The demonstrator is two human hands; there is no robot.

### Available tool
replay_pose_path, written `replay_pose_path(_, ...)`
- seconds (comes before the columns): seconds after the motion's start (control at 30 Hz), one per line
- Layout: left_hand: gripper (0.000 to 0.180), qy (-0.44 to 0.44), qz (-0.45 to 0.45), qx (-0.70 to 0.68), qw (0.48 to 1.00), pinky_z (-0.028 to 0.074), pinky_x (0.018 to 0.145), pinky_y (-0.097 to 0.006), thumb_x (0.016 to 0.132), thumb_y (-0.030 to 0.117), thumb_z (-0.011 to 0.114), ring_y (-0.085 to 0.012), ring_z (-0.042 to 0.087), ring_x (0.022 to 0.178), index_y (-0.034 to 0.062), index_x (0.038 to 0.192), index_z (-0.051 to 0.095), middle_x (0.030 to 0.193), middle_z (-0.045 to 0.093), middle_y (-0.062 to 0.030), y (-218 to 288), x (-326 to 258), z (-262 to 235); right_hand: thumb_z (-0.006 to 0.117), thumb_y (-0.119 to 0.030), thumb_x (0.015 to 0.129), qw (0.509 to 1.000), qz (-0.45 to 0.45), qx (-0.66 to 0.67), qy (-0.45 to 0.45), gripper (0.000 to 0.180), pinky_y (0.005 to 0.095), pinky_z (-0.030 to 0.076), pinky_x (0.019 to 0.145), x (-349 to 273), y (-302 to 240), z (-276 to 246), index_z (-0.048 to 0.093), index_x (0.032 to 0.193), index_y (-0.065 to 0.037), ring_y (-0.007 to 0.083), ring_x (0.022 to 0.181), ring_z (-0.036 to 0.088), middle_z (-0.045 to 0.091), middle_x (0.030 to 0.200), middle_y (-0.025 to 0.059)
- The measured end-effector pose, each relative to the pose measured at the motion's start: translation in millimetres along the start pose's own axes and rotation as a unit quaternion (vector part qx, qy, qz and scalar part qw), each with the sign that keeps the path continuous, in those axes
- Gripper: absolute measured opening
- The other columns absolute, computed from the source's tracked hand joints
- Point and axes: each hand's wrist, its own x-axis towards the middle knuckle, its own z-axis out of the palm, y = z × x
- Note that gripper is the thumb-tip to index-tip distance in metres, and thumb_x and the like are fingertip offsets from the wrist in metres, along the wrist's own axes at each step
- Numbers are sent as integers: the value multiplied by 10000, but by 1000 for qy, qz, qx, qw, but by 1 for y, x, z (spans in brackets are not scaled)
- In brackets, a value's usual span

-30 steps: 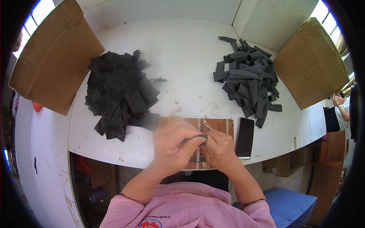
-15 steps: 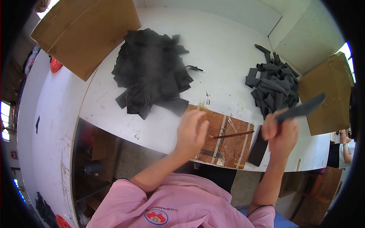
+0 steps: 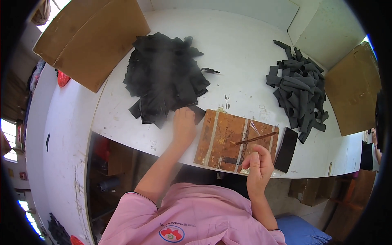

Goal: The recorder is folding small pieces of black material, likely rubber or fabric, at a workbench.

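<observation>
My left hand is at the near edge of a heap of flat black fabric pieces, its fingers closed on a black fabric piece whose right end shows beside them. Over the near right part of a brown board hovers my right hand. Its fingers are loosely curled and apart, with nothing visible in them. A thin brown stick with a pale tip lies slantwise across the board, just beyond that hand. Pale strips of tape run over the board.
Right of the board lies a black phone-like slab. Beyond it is a pile of dark grey rolled fabric tubes. Cardboard boxes stand at the far left and on the right. The white table's front edge runs before me.
My right hand has let go of a dark grey fabric piece and come back left to the board. My left hand has moved left from the board onto the black heap.
</observation>
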Motion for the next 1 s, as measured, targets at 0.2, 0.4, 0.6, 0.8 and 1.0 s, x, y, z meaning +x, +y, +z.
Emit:
replay_pose_path(0.2, 187, 4, 7, 7, 1000, 393, 703, -346, 639, 3, 624, -298, 477, 809, -8, 797, 524, 896, 507, -126, -2, -15, -14, 461, -96, 852, 983, 5, -80, -166, 141, 230, 428, 502, -5, 18, 16, 528, 829, 25, 111, 533, 545, 539, 584, 60)
replay_pose_path(0.4, 185, 126, 80, -61, 987, 424, 668, -343, 615, 7, 652, -282, 497, 799, 43, 787, 595, 915, 522, -109, 12, -22, -38, 483, -136, 842, 969, 51, -101, -221, 176, 248, 430, 545, 19, 26, 42, 538, 788, 22, 146, 568, 555, 556, 603, 87)
replay_pose_path(0.6, 290, 117, 225, -113, 961, 410, 688, -350, 546, 17, 620, -250, 501, 847, 58, 833, 611, 970, 515, -111, 26, -36, -51, 562, -153, 816, 940, 229, 176, -181, 161, 225, 427, 592, 54, 39, 79, 597, 825, 4, 96, 654, 534, 604, 748, 45)
replay_pose_path(0.8, 278, 80, -41, -313, 945, 415, 691, -301, 663, 14, 626, -190, 489, 827, 29, 937, 578, 929, 530, -80, 30, -29, -60, 621, -46, 755, 954, 135, 228, -141, 153, 213, 436, 619, 55, 47, 95, 611, 896, 13, 66, 681, 525, 613, 825, 30)
replay_pose_path(1.0, 211, -31, -302, -447, 842, 401, 529, -215, 725, 157, 651, -61, 506, 582, -20, 824, 593, 657, 590, -30, 12, -5, -50, 610, -77, 769, 966, 84, 187, -160, 113, 194, 419, 561, 56, 41, 106, 618, 793, 33, 50, 618, 505, 609, 741, 24)
